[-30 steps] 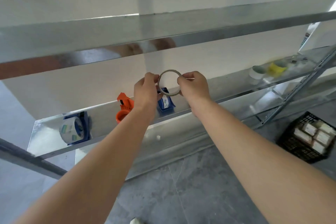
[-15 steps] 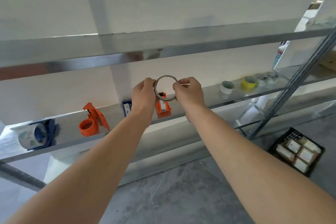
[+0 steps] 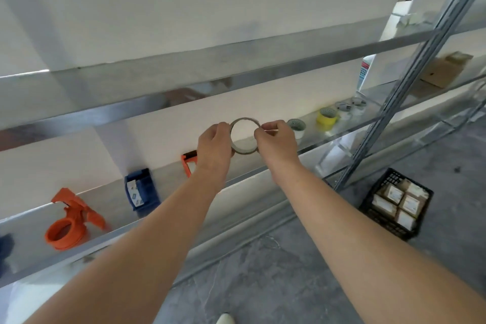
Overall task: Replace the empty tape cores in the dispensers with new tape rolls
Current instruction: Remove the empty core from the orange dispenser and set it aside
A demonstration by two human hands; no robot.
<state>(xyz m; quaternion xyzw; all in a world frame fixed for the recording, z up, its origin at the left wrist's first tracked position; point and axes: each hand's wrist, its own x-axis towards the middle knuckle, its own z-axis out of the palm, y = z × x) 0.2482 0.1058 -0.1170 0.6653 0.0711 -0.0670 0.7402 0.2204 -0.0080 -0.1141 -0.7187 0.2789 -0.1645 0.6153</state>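
Here's the tape core [image 3: 245, 149]: a thin grey-brown cardboard ring, hole facing us with the pale wall showing through it. It is held up in the air in front of the metal shelf [image 3: 171, 175]. The left hand [image 3: 214, 144] grips the ring's left rim, fingers curled, back of the hand toward us. The right hand [image 3: 276, 141] pinches the right rim near the top. Both forearms are stretched forward.

Along the shelf from the far left, an orange dispenser [image 3: 69, 221] lies with its round hub toward us. Next comes a blue dispenser [image 3: 142, 189] with a white label. A second orange dispenser [image 3: 188, 163] is half hidden behind the left wrist. Past the right hand sits a white roll [image 3: 297, 126], then a yellow roll [image 3: 327, 116], with blurry greyish rolls beyond. A slanted upright post [image 3: 394, 102] crosses in front. A black crate [image 3: 378, 208] of packed boxes sits on the floor at right.
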